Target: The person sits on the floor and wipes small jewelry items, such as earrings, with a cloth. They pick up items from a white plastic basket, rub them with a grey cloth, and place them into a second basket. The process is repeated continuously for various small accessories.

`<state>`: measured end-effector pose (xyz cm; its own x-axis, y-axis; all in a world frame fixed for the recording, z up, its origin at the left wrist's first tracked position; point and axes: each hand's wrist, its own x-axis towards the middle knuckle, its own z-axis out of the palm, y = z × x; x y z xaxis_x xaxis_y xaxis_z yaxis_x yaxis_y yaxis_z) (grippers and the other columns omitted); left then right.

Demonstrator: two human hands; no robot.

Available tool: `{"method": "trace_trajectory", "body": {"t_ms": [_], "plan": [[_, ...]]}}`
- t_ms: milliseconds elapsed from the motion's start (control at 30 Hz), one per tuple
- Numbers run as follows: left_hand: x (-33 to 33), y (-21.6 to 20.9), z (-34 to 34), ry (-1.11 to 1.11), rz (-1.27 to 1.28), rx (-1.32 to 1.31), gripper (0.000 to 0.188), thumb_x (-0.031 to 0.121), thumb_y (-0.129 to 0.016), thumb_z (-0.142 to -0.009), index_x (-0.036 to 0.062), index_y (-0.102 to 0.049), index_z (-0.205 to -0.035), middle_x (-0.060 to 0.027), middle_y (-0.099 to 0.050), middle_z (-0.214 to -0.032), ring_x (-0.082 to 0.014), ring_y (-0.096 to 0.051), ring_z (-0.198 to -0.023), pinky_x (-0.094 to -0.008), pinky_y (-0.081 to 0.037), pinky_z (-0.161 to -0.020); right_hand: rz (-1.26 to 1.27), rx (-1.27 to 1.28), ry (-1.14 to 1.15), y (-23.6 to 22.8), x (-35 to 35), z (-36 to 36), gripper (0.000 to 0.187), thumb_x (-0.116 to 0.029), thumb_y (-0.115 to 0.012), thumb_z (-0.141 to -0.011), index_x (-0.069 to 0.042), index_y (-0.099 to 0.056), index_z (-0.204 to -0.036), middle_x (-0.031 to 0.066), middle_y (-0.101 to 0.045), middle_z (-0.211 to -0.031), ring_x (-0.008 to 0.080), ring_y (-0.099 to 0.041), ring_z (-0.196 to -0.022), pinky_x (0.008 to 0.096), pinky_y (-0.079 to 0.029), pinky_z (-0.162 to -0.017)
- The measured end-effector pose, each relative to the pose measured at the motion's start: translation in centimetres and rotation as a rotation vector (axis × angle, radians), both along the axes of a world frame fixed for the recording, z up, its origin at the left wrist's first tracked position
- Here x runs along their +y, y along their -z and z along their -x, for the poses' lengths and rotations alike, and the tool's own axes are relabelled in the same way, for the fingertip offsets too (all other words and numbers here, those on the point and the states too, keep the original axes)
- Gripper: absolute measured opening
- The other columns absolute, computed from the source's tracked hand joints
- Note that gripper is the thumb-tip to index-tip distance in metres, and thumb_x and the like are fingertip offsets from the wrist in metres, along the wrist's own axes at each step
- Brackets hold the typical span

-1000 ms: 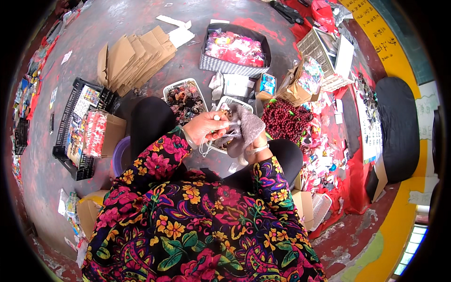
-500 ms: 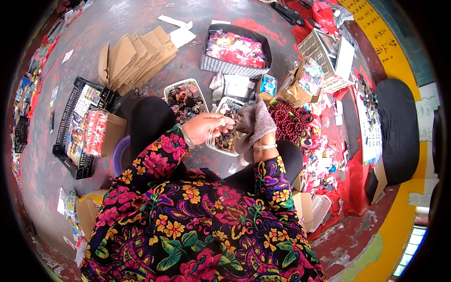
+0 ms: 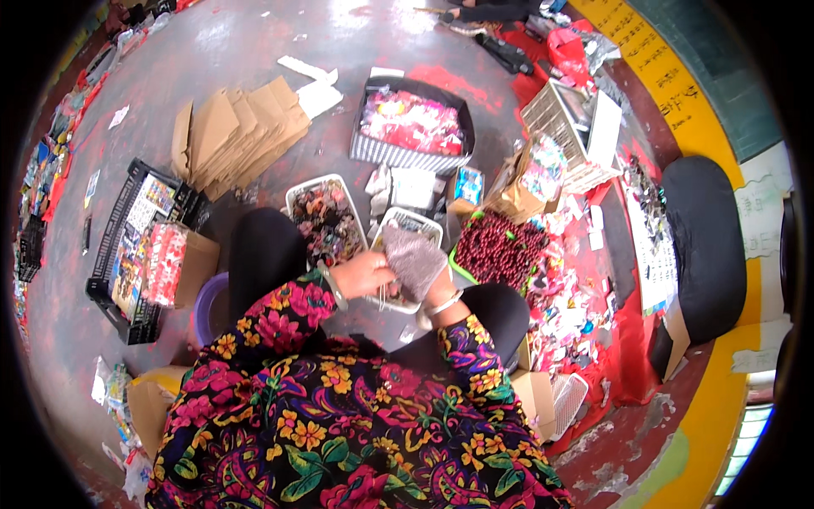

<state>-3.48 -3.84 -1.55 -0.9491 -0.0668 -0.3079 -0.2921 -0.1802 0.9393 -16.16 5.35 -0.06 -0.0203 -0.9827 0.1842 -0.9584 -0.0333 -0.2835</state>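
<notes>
My right hand (image 3: pixel 441 291) holds a fuzzy greyish-mauve cloth (image 3: pixel 413 261), which hides most of its fingers. Beside it on the left, my left hand (image 3: pixel 361 276) is closed with the fingertips pinched together; thin pale cords (image 3: pixel 382 294) hang below them. Both hands are over a small white basket (image 3: pixel 437 227) with small items in it, partly covered by the cloth. Left of that, a larger white basket (image 3: pixel 292 197) contains many small dark and pink pieces. On the right, a heap of dark red beads (image 3: pixel 502 250) lies in a green-rimmed tray (image 3: pixel 463 270).
A striped box (image 3: pixel 407 154) of pink packets stands ahead. Flattened cardboard (image 3: pixel 242 131) lies far left, near a black crate (image 3: pixel 108 246) and a purple tub (image 3: pixel 208 310). An open carton (image 3: pixel 526 182), a white crate (image 3: pixel 543 110) and scattered bits (image 3: pixel 564 327) fill the right.
The cloth has swung left and now spreads over the small basket, between my hands. My right hand has come lower and left, showing more of the bead tray. The whole view has shifted slightly.
</notes>
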Motion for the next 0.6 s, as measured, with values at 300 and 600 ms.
{"method": "trace_trajectory", "body": {"t_ms": [300, 600], "plan": [[-0.5, 0.8, 0.0, -0.258, -0.462, -0.038, 0.024, 0.017, -0.043, -0.090, -0.0039, -0.050, -0.100, -0.0148, -0.060, -0.090, -0.0174, -0.060, -0.066, -0.0172, -0.032, -0.041, 0.053, -1.712, 0.452, 0.4, 1.1, 0.0, 0.027, -0.016, -0.051, -0.084, -0.006, -0.051, -0.109, 0.0033, -0.057, -0.088, 0.0095, -0.055, -0.065, 0.0180, -0.042, -0.048], [-0.5, -0.1, -0.3, -0.368, -0.581, 0.023, 0.023, 0.010, -0.049, -0.086, -0.0046, -0.054, -0.102, -0.0093, -0.059, -0.086, -0.0171, -0.061, -0.070, -0.0167, -0.034, -0.043, 0.242, -1.717, 0.555, -0.4, 0.2, -0.1, 0.027, -0.026, -0.047, -0.087, -0.005, -0.054, -0.103, 0.0011, -0.054, -0.076, 0.0090, -0.052, -0.061, 0.0199, -0.041, -0.048]]}}
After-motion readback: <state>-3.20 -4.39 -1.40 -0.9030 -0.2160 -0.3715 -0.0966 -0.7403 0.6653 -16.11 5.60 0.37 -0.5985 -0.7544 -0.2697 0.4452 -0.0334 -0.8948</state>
